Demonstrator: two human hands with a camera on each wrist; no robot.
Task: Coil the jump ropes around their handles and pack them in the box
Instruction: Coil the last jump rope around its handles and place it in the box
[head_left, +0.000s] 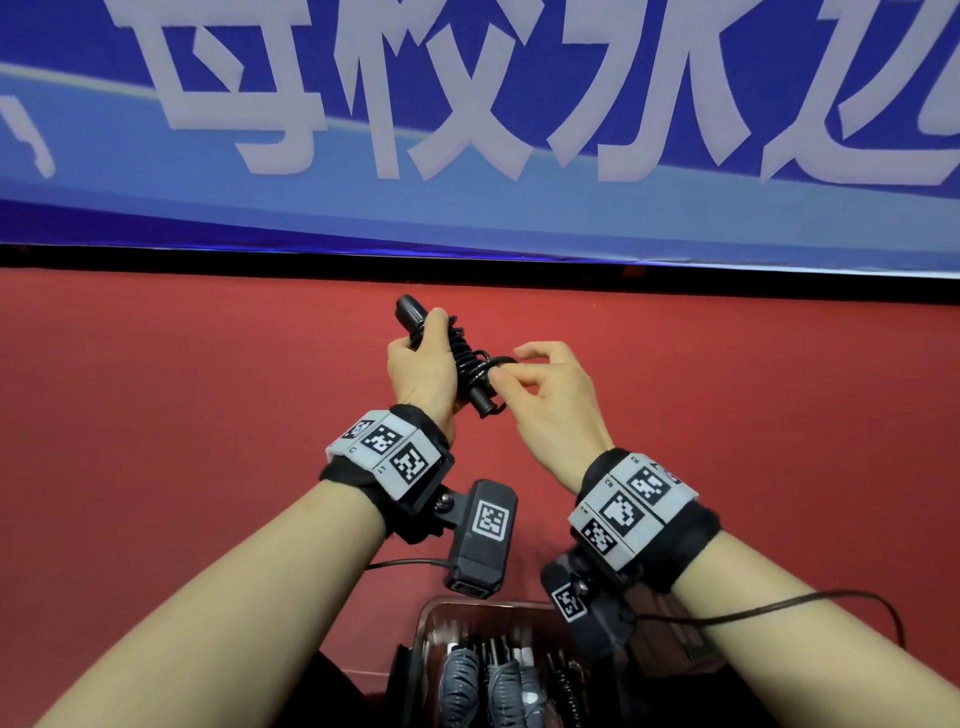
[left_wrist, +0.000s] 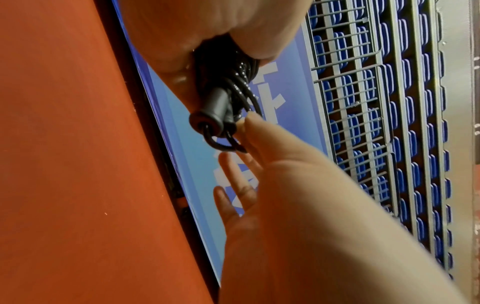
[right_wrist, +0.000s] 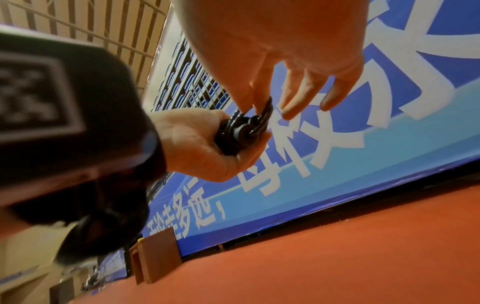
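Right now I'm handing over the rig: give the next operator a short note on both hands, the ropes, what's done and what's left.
Left hand: grip closed round the paired black plastic handles of the black jump rope, held above the red floor.
Right hand: pinches the last loose loop of black cord near the handles' lower end.
Done: most cord coiled round the handles; several grey and black coiled ropes lie in the clear plastic box.
Left: secure the loop, put this rope in the box.

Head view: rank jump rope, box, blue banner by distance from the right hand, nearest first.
1. Jump rope: at the right hand's fingertips, pinched.
2. Box: below the wrists, at the bottom edge.
3. Blue banner: across the top, beyond the red floor.
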